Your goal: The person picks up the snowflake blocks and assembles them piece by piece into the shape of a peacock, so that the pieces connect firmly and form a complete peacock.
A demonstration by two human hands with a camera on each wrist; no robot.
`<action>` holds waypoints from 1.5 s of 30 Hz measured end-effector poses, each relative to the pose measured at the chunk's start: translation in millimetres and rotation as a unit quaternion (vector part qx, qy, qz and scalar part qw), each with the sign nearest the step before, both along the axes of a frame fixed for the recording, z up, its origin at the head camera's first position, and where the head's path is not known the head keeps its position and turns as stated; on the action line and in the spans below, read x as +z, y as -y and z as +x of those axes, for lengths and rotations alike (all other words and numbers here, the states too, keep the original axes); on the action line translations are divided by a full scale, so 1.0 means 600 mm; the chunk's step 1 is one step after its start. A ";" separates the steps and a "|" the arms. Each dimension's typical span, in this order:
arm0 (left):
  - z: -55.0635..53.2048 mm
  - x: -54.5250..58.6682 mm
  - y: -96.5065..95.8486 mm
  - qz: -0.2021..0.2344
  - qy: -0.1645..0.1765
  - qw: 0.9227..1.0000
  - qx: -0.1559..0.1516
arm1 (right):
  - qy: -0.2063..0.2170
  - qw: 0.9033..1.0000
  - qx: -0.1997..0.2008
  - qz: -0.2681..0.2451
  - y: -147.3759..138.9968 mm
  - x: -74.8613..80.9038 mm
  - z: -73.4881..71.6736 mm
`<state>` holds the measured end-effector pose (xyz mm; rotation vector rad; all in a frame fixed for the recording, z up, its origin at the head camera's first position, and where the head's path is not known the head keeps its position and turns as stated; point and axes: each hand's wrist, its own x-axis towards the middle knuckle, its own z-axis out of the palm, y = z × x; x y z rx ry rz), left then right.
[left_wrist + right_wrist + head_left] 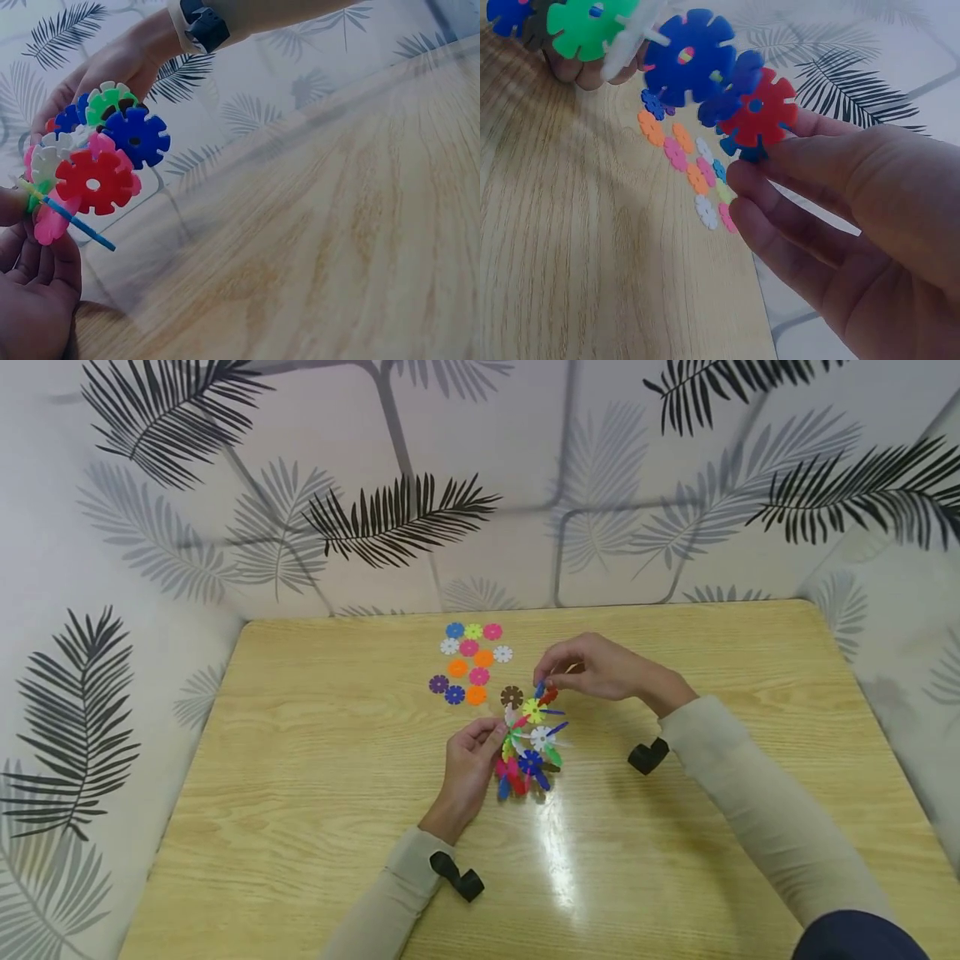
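A cluster of interlocked notched plastic discs, in blue, red, white, green, pink and yellow, is held between the two hands over the table. The left hand pinches its left side between thumb and fingers. At the upper end, the right hand pinches a red disc and a blue one partly hidden behind it. Another dark blue disc joins next to these. In the left wrist view, a red disc faces outward, with a thin blue disc edge-on below it.
Several loose discs in orange, pink, white, blue, purple and yellow lie flat at the back of the wooden table. A brown disc shows beside the cluster; whether it is attached I cannot tell. A leaf-patterned curtain stands behind.
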<state>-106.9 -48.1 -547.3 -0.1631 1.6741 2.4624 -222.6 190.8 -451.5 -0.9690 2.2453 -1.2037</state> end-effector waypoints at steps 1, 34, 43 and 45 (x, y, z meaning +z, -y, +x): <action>0.000 0.000 0.000 -0.003 0.000 1.000 -0.001 | 0.003 1.000 0.001 -0.004 0.000 0.001 0.001; 0.001 -0.003 -0.002 -0.038 -0.004 0.999 0.000 | -0.062 0.997 -0.025 -0.042 0.000 -0.014 0.033; -0.001 -0.002 -0.003 -0.044 -0.017 0.999 0.004 | -0.117 0.993 0.008 -0.033 -0.002 -0.012 0.030; 0.000 -0.001 -0.002 -0.048 -0.020 0.999 0.003 | -0.138 0.990 0.020 -0.014 0.002 -0.004 0.029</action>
